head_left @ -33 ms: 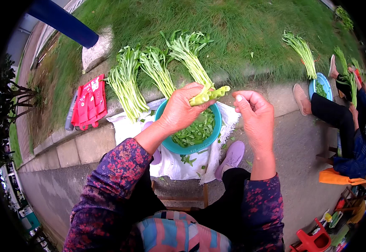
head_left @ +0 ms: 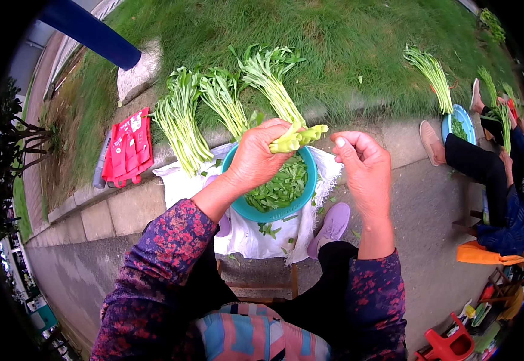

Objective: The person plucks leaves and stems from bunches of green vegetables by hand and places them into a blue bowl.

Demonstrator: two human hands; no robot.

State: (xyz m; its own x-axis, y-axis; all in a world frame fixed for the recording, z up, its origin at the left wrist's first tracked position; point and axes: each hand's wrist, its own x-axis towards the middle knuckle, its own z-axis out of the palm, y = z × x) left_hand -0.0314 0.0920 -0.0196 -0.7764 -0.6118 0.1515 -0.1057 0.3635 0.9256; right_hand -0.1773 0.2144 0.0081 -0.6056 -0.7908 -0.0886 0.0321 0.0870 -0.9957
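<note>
My left hand (head_left: 261, 153) is closed round a small bunch of pale green vegetable stalks (head_left: 298, 138), their thick ends pointing right toward my other hand. A few leaf tips show just beyond its knuckles. Held up to the right, my right hand (head_left: 364, 159) has its fingers curled and the thumb against the index finger; whatever it may pinch is hidden. Below both hands stands a teal basin (head_left: 274, 213) with chopped green leaves (head_left: 280, 186) in it. Three bundles of leafy stalks, a left one (head_left: 181, 120), a middle one (head_left: 226, 102) and a right one (head_left: 271, 78), lie beyond the basin.
The basin stands on a white cloth (head_left: 250, 243) between my lilac shoes (head_left: 334, 222). A red bag (head_left: 129, 147) lies on the kerb at left. At right, a seated person (head_left: 478, 159) has a blue basin (head_left: 469, 123) and another stalk bundle (head_left: 431, 72). A red stool (head_left: 448, 343) is at lower right.
Leaf tips have come into sight above my left hand's knuckles, and the held stalks have shifted very slightly left. Otherwise both hands stay nearly where they were.
</note>
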